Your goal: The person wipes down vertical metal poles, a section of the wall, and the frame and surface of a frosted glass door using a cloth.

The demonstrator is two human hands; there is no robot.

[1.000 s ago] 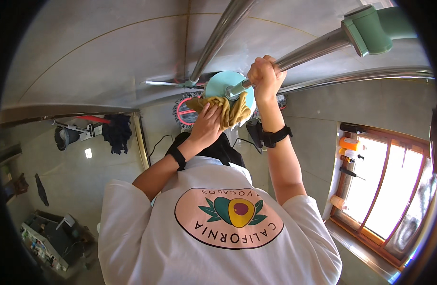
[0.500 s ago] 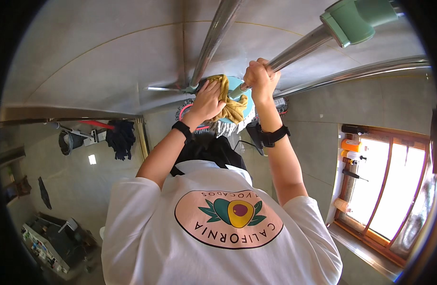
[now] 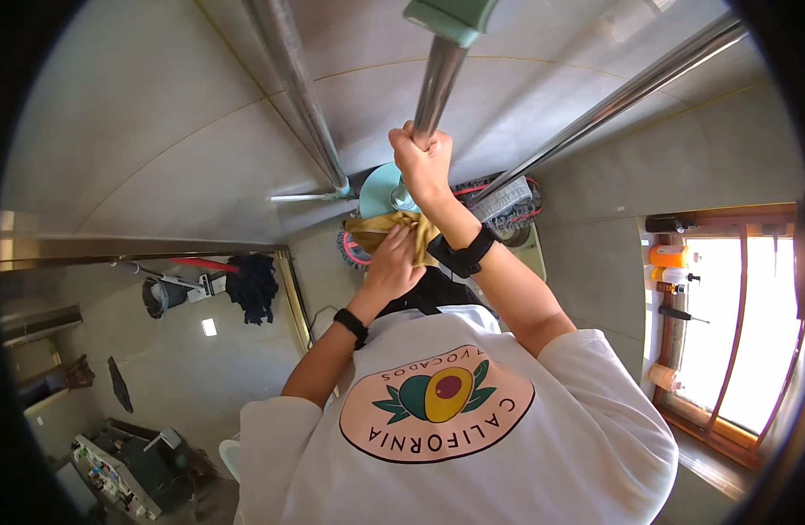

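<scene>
Wrapped round the metal pole (image 3: 439,83) of a mop, my right hand (image 3: 422,164) is closed in a fist. The pole runs down to the mop's round teal disc (image 3: 379,186) near the wall. My left hand (image 3: 391,268) presses a mustard-yellow cloth (image 3: 365,230) against the disc's near edge, with its fingers bunched into the folds. The cloth and hand cover that edge, and no mop fringe shows there. Higher on the pole sits a green plastic joint (image 3: 450,17).
Another metal pole (image 3: 299,87) leans at the left, and a third (image 3: 612,87) slants at the right. Mop heads with red rims (image 3: 512,208) lie behind my right forearm. Bottles (image 3: 669,256) line the wooden-framed window (image 3: 717,324). Dark cloth (image 3: 252,289) hangs at left.
The held pole has swung left and more upright with my right hand. The cloth and my left hand have moved from the disc's top to its near edge, uncovering its middle.
</scene>
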